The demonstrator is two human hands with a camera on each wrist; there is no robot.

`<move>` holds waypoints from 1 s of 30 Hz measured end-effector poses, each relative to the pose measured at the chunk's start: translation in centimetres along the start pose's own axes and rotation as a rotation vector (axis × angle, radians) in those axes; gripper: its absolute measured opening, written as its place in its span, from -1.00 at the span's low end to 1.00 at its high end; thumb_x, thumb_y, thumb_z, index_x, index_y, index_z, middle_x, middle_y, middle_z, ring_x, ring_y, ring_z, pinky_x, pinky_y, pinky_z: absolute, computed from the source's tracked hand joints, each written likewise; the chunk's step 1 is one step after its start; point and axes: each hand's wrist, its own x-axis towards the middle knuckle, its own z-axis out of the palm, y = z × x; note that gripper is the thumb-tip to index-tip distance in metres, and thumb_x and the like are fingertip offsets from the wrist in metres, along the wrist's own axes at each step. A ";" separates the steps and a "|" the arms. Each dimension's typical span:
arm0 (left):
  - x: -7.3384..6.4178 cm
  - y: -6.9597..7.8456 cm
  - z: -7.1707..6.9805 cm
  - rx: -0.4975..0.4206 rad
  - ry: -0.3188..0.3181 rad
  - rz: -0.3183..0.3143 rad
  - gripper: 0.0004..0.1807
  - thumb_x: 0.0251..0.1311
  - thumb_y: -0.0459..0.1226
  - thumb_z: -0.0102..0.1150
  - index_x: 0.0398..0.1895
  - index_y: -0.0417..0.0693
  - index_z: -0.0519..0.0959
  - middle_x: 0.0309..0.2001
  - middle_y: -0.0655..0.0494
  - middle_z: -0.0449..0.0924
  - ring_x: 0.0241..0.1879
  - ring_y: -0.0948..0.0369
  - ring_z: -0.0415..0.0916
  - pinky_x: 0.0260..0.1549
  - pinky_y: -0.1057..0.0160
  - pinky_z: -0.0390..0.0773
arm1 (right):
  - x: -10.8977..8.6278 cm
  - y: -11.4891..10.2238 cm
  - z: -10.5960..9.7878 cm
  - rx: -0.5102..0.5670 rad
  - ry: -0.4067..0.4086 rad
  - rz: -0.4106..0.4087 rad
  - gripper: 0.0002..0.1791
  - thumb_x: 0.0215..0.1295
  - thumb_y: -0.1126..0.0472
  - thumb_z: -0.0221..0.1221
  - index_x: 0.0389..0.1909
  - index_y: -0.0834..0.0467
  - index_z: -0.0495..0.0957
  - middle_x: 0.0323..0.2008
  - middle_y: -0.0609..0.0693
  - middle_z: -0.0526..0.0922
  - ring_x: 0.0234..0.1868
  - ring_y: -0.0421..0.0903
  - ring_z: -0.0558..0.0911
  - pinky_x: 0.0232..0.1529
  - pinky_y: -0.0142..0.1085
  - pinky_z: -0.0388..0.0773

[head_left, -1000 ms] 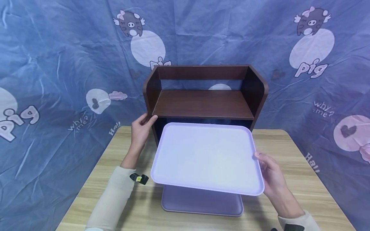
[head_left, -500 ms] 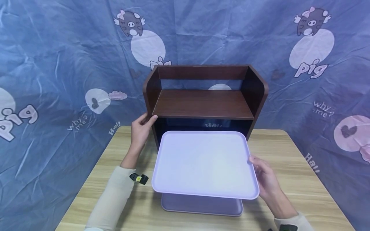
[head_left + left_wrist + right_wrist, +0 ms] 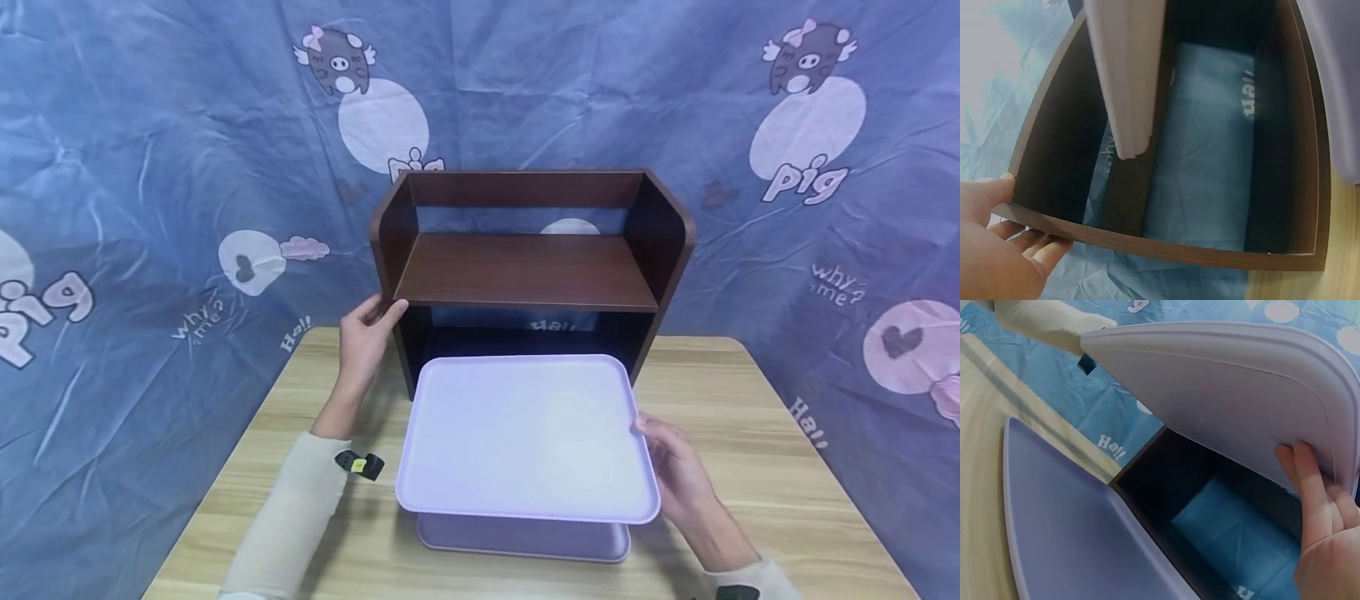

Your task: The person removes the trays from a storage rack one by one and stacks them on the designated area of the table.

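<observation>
My right hand (image 3: 678, 471) grips the right rim of a pale lilac tray (image 3: 525, 437), thumb on top. In the right wrist view the fingers (image 3: 1310, 481) lie against its underside. The tray is tilted and hangs in front of the shelf's lower opening. Beneath it a second lilac tray (image 3: 525, 540) lies on the table, mostly covered. My left hand (image 3: 363, 337) grips the left side panel of a dark brown two-tier shelf (image 3: 525, 267), thumb on the front edge. In the left wrist view its other fingers (image 3: 1050, 250) wrap the panel's outside.
The shelf stands toward the back of a light wood table (image 3: 750, 433). A blue cloth (image 3: 187, 167) with pig prints hangs behind and at both sides. A black strap (image 3: 360, 464) sits on the left wrist.
My right hand has brought the held tray down and a little left, baring more of the shelf's lower opening and covering more of the tray below. The left hand has stayed put.
</observation>
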 end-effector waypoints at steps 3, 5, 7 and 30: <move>0.0 0.1 -0.1 0.009 -0.002 -0.002 -0.48 0.36 -0.17 0.47 0.32 -0.16 0.66 0.25 -0.18 0.71 0.10 0.36 0.68 -0.16 0.58 0.66 | -0.1 0.4 -0.3 -0.025 0.029 0.000 -0.38 0.70 0.33 -0.33 -0.14 0.04 0.79 -0.21 -0.11 0.86 -0.22 -0.23 0.82 -0.14 -0.38 0.82; 0.1 0.1 -0.1 0.011 -0.009 0.003 -0.47 0.36 -0.17 0.47 0.33 -0.17 0.65 0.26 -0.18 0.70 0.16 0.28 0.68 -0.09 0.59 0.68 | -0.1 0.7 -0.5 -0.044 0.046 -0.001 -0.38 0.70 0.33 -0.32 -0.15 0.02 0.79 -0.22 -0.13 0.86 -0.23 -0.24 0.81 -0.15 -0.39 0.82; 0.1 0.1 -0.1 0.013 -0.015 0.007 -0.46 0.36 -0.17 0.47 0.33 -0.18 0.64 0.27 -0.20 0.69 0.24 0.18 0.67 0.02 0.55 0.69 | -0.2 0.9 -0.7 -0.043 0.048 -0.001 -0.39 0.70 0.33 -0.31 -0.15 0.03 0.79 -0.22 -0.12 0.86 -0.22 -0.23 0.81 -0.14 -0.38 0.82; 0.1 0.3 -0.1 0.034 -0.009 -0.007 -0.44 0.37 -0.19 0.46 0.36 -0.24 0.61 0.30 -0.25 0.65 0.35 0.01 0.62 0.35 0.24 0.64 | -1.0 3.0 -3.2 -0.127 0.145 0.031 -0.47 0.70 0.31 -0.22 -0.13 -0.02 0.77 -0.19 -0.16 0.83 -0.18 -0.24 0.79 -0.10 -0.36 0.82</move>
